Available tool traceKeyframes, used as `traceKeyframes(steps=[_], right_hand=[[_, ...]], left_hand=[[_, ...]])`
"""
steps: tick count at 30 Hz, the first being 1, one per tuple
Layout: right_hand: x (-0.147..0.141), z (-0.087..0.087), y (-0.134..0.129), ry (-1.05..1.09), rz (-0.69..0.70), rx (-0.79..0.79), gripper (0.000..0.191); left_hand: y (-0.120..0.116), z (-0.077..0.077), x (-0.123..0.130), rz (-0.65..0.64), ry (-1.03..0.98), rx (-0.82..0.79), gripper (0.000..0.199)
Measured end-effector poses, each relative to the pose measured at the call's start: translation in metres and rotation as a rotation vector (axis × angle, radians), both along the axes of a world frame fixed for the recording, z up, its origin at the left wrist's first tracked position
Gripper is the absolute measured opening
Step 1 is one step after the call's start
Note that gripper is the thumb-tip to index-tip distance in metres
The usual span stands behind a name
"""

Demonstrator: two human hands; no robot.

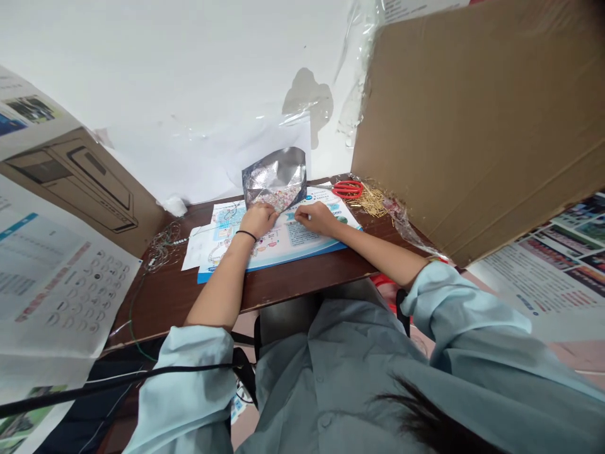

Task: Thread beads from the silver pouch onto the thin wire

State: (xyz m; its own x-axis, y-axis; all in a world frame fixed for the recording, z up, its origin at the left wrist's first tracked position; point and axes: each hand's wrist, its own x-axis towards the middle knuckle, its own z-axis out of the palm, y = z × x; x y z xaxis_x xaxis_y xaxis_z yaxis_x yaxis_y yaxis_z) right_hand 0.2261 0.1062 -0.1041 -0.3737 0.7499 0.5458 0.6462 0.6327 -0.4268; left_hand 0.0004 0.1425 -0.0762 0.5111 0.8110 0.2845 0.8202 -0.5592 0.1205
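Open silver foil bag of small pink and pale beads at twelve o'clock, both hands right up at it!
And look how it sits: on the printed blue-and-white paper sheet, back raised towards the white wall, a slope that probably pools the beads at the near lip, within easy reach. The left hand is at that lip at seven o'clock, fingers bent close together, seemingly steadying it; whether it pinches the foil, I can't tell. The right hand comes in at five o'clock, just off the bag, thumb and fingertips pressed together; anything between them is too small to see. Out at three o'clock on the dark brown wooden table, red-handled scissors lie beside thin gold-coloured metal pins.
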Motion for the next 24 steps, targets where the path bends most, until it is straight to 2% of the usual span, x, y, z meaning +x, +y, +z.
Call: traceKeyframes(steps=[12, 19, 24], right_hand=[[-0.0001, 0.0012, -0.001, -0.001, -0.024, -0.009, 0.016], [-0.0009, -0.0006, -0.0012, -0.014, -0.046, -0.028, 0.016], [-0.0036, -0.0034, -0.0013, -0.014, -0.057, 0.008, 0.016]], left_hand=[[-0.0034, -0.0015, 0.0053, 0.036, -0.073, -0.015, 0.039], [0.0024, -0.0055, 0.004, 0.066, -0.294, 0.01, 0.037], [-0.002, -0.0033, 0.0078, 0.18, -0.511, 0.0, 0.033]])
